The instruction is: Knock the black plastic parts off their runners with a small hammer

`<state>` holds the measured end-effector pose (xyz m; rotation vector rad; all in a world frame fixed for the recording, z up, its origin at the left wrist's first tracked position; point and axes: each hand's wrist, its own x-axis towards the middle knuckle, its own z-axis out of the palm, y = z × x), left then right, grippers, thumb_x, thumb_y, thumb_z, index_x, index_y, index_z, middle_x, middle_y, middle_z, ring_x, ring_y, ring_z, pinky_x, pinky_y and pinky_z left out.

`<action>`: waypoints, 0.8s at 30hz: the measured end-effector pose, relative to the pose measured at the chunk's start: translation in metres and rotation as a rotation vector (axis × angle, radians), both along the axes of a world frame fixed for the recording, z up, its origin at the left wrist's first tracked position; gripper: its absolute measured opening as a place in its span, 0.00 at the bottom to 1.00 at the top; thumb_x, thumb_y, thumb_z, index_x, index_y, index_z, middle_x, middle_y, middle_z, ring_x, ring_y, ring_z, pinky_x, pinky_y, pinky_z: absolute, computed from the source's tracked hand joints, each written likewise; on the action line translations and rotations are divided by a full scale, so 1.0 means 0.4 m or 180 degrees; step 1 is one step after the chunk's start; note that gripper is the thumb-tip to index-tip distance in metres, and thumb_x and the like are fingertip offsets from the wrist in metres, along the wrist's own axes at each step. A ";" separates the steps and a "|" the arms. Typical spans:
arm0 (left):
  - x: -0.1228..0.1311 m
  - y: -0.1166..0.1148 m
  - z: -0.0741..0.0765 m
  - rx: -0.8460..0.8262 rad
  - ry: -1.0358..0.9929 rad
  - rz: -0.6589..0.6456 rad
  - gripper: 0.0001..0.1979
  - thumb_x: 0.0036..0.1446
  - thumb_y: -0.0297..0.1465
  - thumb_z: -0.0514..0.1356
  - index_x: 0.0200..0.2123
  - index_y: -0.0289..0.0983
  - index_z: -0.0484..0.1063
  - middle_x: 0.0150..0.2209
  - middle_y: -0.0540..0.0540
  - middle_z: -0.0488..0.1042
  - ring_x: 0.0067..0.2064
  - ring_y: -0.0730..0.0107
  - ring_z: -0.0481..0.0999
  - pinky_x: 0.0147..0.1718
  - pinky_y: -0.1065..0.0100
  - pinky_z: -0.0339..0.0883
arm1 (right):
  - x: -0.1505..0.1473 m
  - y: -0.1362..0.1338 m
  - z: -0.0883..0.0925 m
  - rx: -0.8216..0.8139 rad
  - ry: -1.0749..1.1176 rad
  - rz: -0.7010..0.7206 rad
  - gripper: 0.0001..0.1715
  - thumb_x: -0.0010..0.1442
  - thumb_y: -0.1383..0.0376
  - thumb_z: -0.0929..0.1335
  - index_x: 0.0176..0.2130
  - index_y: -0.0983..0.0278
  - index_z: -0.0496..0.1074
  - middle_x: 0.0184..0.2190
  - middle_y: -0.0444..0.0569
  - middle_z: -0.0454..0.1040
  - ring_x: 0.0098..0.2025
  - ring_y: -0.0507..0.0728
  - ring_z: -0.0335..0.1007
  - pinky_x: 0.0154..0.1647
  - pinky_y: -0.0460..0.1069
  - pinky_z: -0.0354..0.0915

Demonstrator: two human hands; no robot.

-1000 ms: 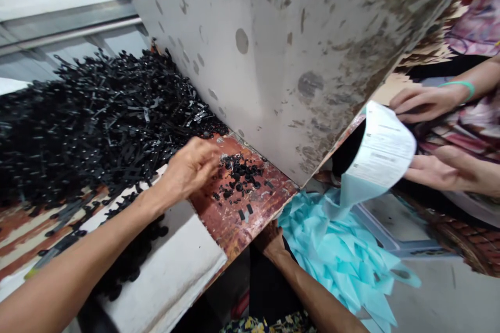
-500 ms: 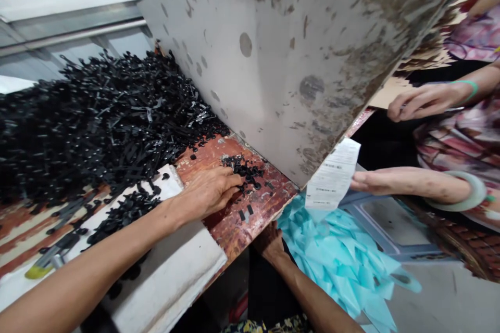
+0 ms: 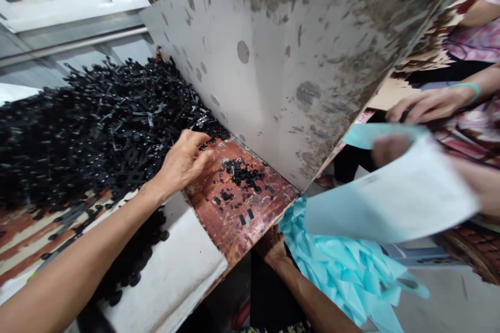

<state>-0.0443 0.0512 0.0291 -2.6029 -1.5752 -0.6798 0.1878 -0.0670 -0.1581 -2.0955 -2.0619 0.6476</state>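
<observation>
Red tabletop (image 3: 219,229) under my half-curled left hand (image 3: 183,162), black parts (image 3: 113,114) heaped beyond, seemingly much unworked; whether it or my right hand (image 3: 274,248) grips anything, I can't tell.

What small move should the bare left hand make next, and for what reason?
Perhaps the bare left hand should take one piece from the large heap of thin, glossy black pieces: its edge lies close to the hand, and nothing shows between the parted thumb and fingers.

Left hand (image 3: 183,161): bare
Right hand (image 3: 274,245): bare
Forearms (image 3: 117,234): bare
Lap cloth (image 3: 269,296): black
Patterned cloth (image 3: 299,329): dark, yellow flecks
</observation>
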 end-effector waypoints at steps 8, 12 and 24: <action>0.051 -0.021 -0.075 -0.0526 0.0851 -0.0683 0.11 0.61 0.27 0.50 0.39 0.38 0.72 0.36 0.44 0.73 0.40 0.62 0.73 0.38 0.64 0.66 | -0.131 -0.024 -0.130 -0.0359 -0.0180 0.0176 0.22 0.66 0.56 0.65 0.53 0.66 0.72 0.56 0.63 0.70 0.58 0.70 0.65 0.48 0.61 0.68; 0.047 0.003 -0.069 -0.0532 0.0620 -0.0753 0.10 0.59 0.25 0.50 0.34 0.38 0.71 0.32 0.46 0.73 0.36 0.65 0.73 0.38 0.65 0.65 | -0.120 -0.019 -0.127 -0.0368 -0.0189 0.0179 0.22 0.65 0.55 0.64 0.51 0.65 0.73 0.55 0.64 0.71 0.57 0.71 0.65 0.48 0.60 0.67; 0.001 -0.082 -0.025 -0.0948 0.0825 -0.1080 0.09 0.63 0.29 0.52 0.40 0.39 0.72 0.35 0.46 0.72 0.38 0.66 0.72 0.36 0.67 0.64 | -0.124 -0.015 -0.154 -0.0327 -0.0202 0.0124 0.22 0.65 0.55 0.64 0.51 0.65 0.73 0.55 0.65 0.70 0.57 0.71 0.66 0.48 0.60 0.67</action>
